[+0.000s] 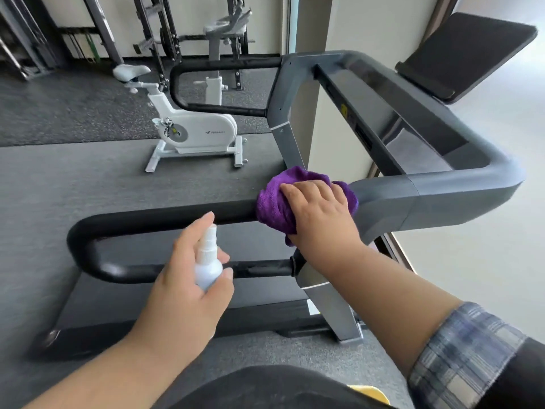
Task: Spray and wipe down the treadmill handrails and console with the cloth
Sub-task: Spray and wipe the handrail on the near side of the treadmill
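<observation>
My right hand (320, 212) presses a purple cloth (274, 202) onto the near black handrail (153, 219) where it meets the grey frame (413, 199) of the treadmill. The fingers curl over the cloth and wrap it round the rail. My left hand (188, 284) grips a small white spray bottle (206, 267), held upright just in front of the same handrail, with the index finger raised beside the nozzle. The console (383, 113) and the far handrail (218, 64) lie beyond. A dark screen (463, 54) stands at the upper right.
A white exercise bike (191, 128) stands on the grey floor to the left of the treadmill. Black weight racks (165, 33) line the back wall. The treadmill deck (182, 305) lies below the near handrail. A pale wall or window is at the right.
</observation>
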`<state>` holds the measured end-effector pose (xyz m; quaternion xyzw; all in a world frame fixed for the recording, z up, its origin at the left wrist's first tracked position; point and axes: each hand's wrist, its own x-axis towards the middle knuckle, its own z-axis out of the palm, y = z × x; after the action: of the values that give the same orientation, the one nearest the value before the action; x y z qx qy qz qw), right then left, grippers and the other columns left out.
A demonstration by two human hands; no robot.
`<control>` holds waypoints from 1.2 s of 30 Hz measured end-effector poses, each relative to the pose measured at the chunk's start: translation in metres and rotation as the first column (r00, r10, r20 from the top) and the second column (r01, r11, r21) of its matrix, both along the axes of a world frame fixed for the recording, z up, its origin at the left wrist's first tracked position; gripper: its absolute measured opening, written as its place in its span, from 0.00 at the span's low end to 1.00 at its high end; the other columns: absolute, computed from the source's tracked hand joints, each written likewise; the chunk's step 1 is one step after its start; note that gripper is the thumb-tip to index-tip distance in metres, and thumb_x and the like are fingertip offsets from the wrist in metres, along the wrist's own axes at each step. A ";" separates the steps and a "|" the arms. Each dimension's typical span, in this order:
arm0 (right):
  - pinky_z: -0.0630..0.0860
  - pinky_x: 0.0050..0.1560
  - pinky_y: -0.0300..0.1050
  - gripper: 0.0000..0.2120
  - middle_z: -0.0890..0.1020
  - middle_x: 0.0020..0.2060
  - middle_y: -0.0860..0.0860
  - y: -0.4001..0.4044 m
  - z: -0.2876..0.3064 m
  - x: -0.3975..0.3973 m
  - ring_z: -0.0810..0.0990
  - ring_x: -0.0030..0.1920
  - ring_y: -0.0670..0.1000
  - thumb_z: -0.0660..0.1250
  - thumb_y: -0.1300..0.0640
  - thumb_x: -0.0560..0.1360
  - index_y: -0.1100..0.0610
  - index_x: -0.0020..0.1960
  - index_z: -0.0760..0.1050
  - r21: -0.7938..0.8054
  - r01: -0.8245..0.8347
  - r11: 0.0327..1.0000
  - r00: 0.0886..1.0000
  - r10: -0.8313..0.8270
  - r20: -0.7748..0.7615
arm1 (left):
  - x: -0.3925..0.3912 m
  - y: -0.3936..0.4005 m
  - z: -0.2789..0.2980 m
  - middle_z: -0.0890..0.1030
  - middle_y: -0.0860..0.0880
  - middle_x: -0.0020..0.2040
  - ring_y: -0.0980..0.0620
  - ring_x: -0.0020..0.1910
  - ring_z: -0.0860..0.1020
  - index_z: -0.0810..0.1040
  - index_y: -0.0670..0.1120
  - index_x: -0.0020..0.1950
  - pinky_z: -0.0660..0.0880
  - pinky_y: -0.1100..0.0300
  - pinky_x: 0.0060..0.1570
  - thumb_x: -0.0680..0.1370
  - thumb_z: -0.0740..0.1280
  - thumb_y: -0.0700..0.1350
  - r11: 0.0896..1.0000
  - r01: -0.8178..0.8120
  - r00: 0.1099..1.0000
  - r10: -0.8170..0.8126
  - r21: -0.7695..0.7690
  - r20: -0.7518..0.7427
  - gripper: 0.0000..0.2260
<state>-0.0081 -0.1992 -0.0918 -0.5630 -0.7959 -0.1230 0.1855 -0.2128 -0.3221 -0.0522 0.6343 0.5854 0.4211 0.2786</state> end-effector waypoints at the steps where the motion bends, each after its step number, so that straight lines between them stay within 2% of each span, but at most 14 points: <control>1: 0.65 0.69 0.60 0.44 0.76 0.62 0.52 -0.002 -0.002 0.000 0.72 0.65 0.58 0.81 0.51 0.58 0.53 0.71 0.69 0.006 -0.005 1.000 1.000 0.005 -0.017 | 0.003 0.005 0.002 0.77 0.61 0.50 0.56 0.45 0.76 0.57 0.85 0.54 0.72 0.75 0.33 0.76 0.67 0.38 1.000 -0.015 1.000 0.015 0.004 0.012 0.38; 3: 0.61 0.73 0.60 0.44 0.75 0.65 0.51 -0.007 -0.005 0.001 0.69 0.69 0.57 0.80 0.52 0.61 0.53 0.73 0.67 0.014 -0.014 1.000 0.999 0.015 -0.044 | 0.008 0.012 0.005 0.76 0.59 0.50 0.55 0.44 0.76 0.56 0.84 0.55 0.71 0.75 0.28 0.77 0.66 0.39 0.999 -0.049 0.999 0.049 0.020 0.014 0.37; 7: 0.57 0.75 0.59 0.46 0.73 0.69 0.51 -0.012 -0.009 0.006 0.67 0.72 0.56 0.80 0.53 0.62 0.52 0.75 0.65 0.022 -0.024 0.999 0.999 0.025 -0.046 | 0.015 0.017 0.004 0.77 0.58 0.49 0.56 0.42 0.77 0.57 0.81 0.58 0.71 0.75 0.28 0.77 0.66 0.40 0.994 -0.106 0.994 0.107 0.038 -0.008 0.34; 11: 0.56 0.75 0.58 0.47 0.73 0.70 0.53 -0.017 -0.012 0.009 0.67 0.72 0.57 0.80 0.56 0.60 0.53 0.75 0.65 0.033 -0.043 0.999 0.998 0.045 -0.052 | 0.027 0.016 -0.002 0.77 0.60 0.48 0.58 0.45 0.76 0.57 0.80 0.59 0.69 0.77 0.36 0.76 0.67 0.40 0.992 -0.120 0.990 0.123 0.040 -0.063 0.34; 15: 0.59 0.75 0.58 0.43 0.74 0.70 0.52 -0.024 -0.011 0.017 0.69 0.72 0.57 0.79 0.57 0.61 0.54 0.74 0.68 0.022 -0.128 0.992 0.983 0.130 -0.129 | 0.038 0.016 -0.006 0.76 0.61 0.48 0.57 0.45 0.77 0.58 0.77 0.61 0.70 0.72 0.41 0.75 0.67 0.42 0.993 -0.110 0.985 0.115 0.046 -0.127 0.32; 18: 0.68 0.71 0.54 0.40 0.78 0.66 0.51 -0.038 -0.008 0.024 0.74 0.68 0.55 0.79 0.60 0.61 0.53 0.72 0.71 -0.026 -0.233 0.972 0.935 0.216 -0.280 | 0.041 0.016 -0.004 0.76 0.60 0.48 0.56 0.45 0.76 0.59 0.76 0.61 0.72 0.63 0.43 0.74 0.67 0.40 0.991 -0.107 0.977 0.120 0.081 -0.176 0.33; 21: 0.76 0.60 0.43 0.30 0.83 0.58 0.47 -0.067 0.010 0.031 0.79 0.58 0.48 0.74 0.62 0.66 0.48 0.67 0.76 -0.205 -0.297 0.932 0.811 0.133 -0.570 | 0.042 0.020 0.002 0.77 0.59 0.47 0.58 0.47 0.75 0.60 0.74 0.61 0.71 0.67 0.45 0.74 0.67 0.39 0.987 -0.103 0.968 0.128 0.121 -0.217 0.32; 23: 0.81 0.38 0.40 0.18 0.86 0.41 0.44 -0.082 0.020 0.032 0.84 0.40 0.46 0.65 0.65 0.73 0.45 0.54 0.78 -0.371 -0.452 0.812 0.663 0.027 -0.748 | 0.042 0.027 0.009 0.77 0.59 0.47 0.59 0.47 0.76 0.61 0.71 0.62 0.71 0.67 0.45 0.74 0.68 0.40 0.988 -0.102 0.960 0.129 0.119 -0.248 0.30; 24: 0.78 0.29 0.38 0.16 0.84 0.35 0.43 -0.085 0.016 0.033 0.82 0.32 0.43 0.62 0.66 0.74 0.46 0.49 0.77 -0.411 -0.482 0.774 0.592 -0.058 -0.804 | 0.042 0.032 0.012 0.77 0.59 0.47 0.58 0.47 0.76 0.61 0.70 0.63 0.71 0.65 0.46 0.73 0.68 0.40 0.988 -0.097 0.954 0.126 0.117 -0.271 0.30; 25: 0.76 0.26 0.37 0.15 0.84 0.34 0.43 -0.088 0.009 0.035 0.81 0.30 0.41 0.62 0.65 0.75 0.45 0.49 0.76 -0.418 -0.490 0.765 0.513 -0.134 -0.848 | 0.043 0.036 0.017 0.77 0.59 0.48 0.58 0.47 0.76 0.61 0.69 0.64 0.71 0.62 0.47 0.73 0.68 0.41 0.990 -0.083 0.946 0.115 0.115 -0.302 0.30; 27: 0.77 0.34 0.35 0.15 0.84 0.40 0.41 -0.094 0.002 0.036 0.82 0.37 0.37 0.69 0.60 0.75 0.40 0.52 0.76 -0.408 -0.475 0.779 0.354 -0.256 -0.900 | 0.048 0.047 0.024 0.77 0.58 0.50 0.54 0.48 0.75 0.59 0.69 0.65 0.71 0.57 0.48 0.73 0.68 0.43 0.995 -0.050 0.920 0.080 0.087 -0.383 0.30; 30: 0.79 0.46 0.40 0.19 0.83 0.46 0.36 -0.097 -0.004 0.038 0.82 0.46 0.37 0.75 0.53 0.73 0.36 0.57 0.74 -0.387 -0.467 0.795 0.236 -0.310 -0.921 | 0.057 0.063 0.029 0.77 0.54 0.52 0.49 0.49 0.75 0.58 0.68 0.67 0.73 0.53 0.51 0.74 0.67 0.47 0.998 -0.018 0.867 0.043 0.055 -0.497 0.29; 33: 0.83 0.46 0.46 0.22 0.81 0.49 0.33 -0.103 -0.003 0.043 0.82 0.47 0.38 0.75 0.50 0.73 0.34 0.60 0.70 -0.370 -0.477 0.797 0.185 -0.321 -0.929 | 0.066 0.074 0.028 0.77 0.53 0.52 0.49 0.50 0.75 0.58 0.66 0.70 0.74 0.51 0.53 0.74 0.69 0.52 0.998 0.010 0.832 0.024 0.057 -0.555 0.29; 36: 0.79 0.36 0.34 0.21 0.81 0.46 0.31 -0.111 -0.002 0.046 0.82 0.42 0.35 0.73 0.51 0.75 0.34 0.61 0.69 -0.381 -0.511 0.770 0.189 -0.332 -0.924 | 0.076 0.082 0.024 0.77 0.52 0.52 0.49 0.51 0.76 0.58 0.64 0.71 0.73 0.54 0.51 0.75 0.69 0.55 0.997 0.038 0.799 0.009 0.065 -0.602 0.29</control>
<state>0.0378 -0.3098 -0.0941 -0.4801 -0.5134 0.5477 0.4538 -0.1370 -0.2403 -0.0286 0.7496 0.6225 0.2174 0.0580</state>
